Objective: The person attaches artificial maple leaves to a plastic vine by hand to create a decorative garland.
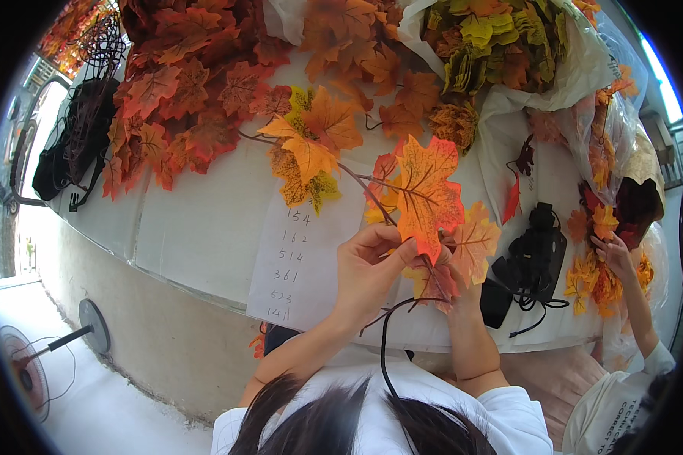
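My left hand [370, 267] pinches the thin brown stem of an artificial maple branch [357, 178] just under a large orange-red leaf [426, 193]. My right hand [463, 284] is mostly hidden behind smaller orange and dark red leaves [474, 243] at the branch's lower end, and its fingers close on them. The branch runs up and left to yellow-orange leaves [311, 148] lying on the white table [197, 220]. A sheet of paper with handwritten figures [300, 258] lies under my hands.
Heaps of red and orange fake leaves [182, 83] cover the table's far left. A white bag of yellow-green leaves [493, 42] stands at the back right. A black glue gun with its cord [535, 254] lies right of me. Another person's hand [613, 254] handles leaves at the right.
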Available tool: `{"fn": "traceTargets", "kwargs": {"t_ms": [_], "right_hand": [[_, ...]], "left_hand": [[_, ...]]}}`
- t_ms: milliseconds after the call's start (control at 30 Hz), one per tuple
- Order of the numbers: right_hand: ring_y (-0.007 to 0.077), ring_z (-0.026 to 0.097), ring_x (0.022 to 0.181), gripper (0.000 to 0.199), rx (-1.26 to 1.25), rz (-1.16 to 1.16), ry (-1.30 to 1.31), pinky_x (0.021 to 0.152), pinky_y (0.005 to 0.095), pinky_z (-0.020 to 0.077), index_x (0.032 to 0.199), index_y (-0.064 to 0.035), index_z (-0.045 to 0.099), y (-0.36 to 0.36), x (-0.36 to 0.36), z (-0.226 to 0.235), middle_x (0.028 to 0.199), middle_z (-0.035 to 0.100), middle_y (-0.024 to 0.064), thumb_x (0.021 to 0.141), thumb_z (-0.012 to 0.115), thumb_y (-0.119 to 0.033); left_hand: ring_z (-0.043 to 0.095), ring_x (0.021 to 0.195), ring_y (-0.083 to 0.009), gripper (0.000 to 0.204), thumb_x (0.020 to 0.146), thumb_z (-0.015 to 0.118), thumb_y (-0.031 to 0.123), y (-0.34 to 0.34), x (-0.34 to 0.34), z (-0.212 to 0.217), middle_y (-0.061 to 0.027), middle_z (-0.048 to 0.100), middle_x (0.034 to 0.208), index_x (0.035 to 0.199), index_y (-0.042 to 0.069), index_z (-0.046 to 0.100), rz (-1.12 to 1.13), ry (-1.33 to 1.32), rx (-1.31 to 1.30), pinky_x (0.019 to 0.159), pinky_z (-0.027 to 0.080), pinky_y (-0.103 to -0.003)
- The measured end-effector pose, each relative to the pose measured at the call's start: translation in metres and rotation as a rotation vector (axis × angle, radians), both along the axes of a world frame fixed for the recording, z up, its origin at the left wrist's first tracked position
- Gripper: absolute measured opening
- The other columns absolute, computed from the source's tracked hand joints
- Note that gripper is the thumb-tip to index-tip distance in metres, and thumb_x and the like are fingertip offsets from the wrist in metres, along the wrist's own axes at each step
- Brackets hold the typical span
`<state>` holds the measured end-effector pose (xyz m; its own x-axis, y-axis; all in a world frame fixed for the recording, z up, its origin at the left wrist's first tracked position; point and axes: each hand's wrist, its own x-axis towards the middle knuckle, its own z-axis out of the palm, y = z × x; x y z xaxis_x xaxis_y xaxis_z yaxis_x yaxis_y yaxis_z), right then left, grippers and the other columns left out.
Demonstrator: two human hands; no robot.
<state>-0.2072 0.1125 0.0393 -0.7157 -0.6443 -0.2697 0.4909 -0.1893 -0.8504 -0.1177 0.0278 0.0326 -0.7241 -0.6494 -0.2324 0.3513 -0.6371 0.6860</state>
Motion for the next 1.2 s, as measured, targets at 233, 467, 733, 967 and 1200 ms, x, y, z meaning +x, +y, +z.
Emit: {"fn": "traceTargets", "kwargs": {"t_ms": [233,467,733,967,1200], "right_hand": [[0.0139,0.054,0.062,0.022,0.146,0.132,0.067,0.055,0.023,0.044,0.082,0.0015,0.051,0.006,-0.009,-0.011,0.074,0.056,0.0081,0.071,0.066,-0.01],[0.0131,0.052,0.074,0.016,-0.165,0.117,-0.037,0.061,0.0215,0.0422,0.084,0.0022,0.052,0.001,0.01,0.004,0.081,0.054,0.0073,0.074,0.061,-0.007],[0.0113,0.053,0.064,0.012,0.091,0.048,0.196,0.059,0.0223,0.0441,0.077,0.0038,0.057,0.004,0.003,-0.007,0.072,0.057,0.0061,0.072,0.063,-0.006],[0.0087,0.053,0.063,0.017,0.109,0.008,0.165,0.058,0.0211,0.0441,0.078,0.0041,0.059,0.003,0.004,-0.004,0.073,0.059,0.0046,0.068,0.068,-0.006],[0.0077,0.053,0.063,0.014,0.07,0.108,0.382,0.057,0.0198,0.0437,0.078,0.0041,0.059,0.0,0.003,-0.002,0.073,0.059,0.0043,0.071,0.066,-0.006]], "left_hand": [[0.057,0.069,-0.0108,0.008,0.075,0.059,0.001,-0.003,0.0,0.005,-0.0077,0.058,0.078,0.079,-0.002,0.053,-0.015,-0.016,0.076,0.063,0.05,-0.023],[0.057,0.07,-0.0095,0.009,0.074,0.06,0.001,-0.003,0.003,-0.002,-0.0068,0.059,0.079,0.08,-0.002,0.054,-0.026,-0.006,0.02,0.063,0.047,-0.021],[0.057,0.071,-0.0106,0.008,0.074,0.059,-0.003,0.0,0.004,-0.003,-0.0069,0.057,0.078,0.077,-0.002,0.052,0.021,0.049,0.045,0.064,0.05,-0.023],[0.058,0.071,-0.0117,0.008,0.073,0.058,-0.005,-0.007,0.007,-0.004,-0.0074,0.057,0.078,0.075,-0.001,0.052,-0.058,0.015,0.014,0.065,0.052,-0.025],[0.06,0.063,-0.0148,0.008,0.073,0.062,0.003,-0.034,0.008,-0.014,-0.0082,0.059,0.071,0.072,0.001,0.054,-0.385,-0.043,0.089,0.059,0.053,-0.027]]}}
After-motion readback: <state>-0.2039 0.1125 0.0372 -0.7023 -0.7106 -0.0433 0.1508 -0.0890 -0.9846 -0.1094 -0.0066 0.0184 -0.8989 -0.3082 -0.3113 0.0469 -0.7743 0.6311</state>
